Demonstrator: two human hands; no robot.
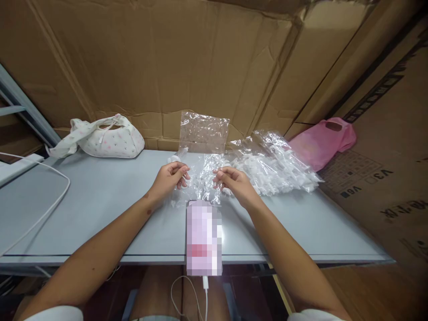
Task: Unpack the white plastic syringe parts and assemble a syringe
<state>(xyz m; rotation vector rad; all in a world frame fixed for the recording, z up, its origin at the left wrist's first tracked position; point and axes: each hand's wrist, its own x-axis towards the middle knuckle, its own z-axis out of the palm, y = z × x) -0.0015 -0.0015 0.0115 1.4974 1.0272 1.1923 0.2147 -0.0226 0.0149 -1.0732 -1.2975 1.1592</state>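
With the left hand [170,176] and right hand [234,182], we are pinching the clear bag [204,154] at opposite sides over the desk [110,191], beyond the phone [202,236] and beside the bagged white pieces [276,171].

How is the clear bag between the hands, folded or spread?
Spread: the clear plastic bag shows a broad, flat, unfolded upper part.
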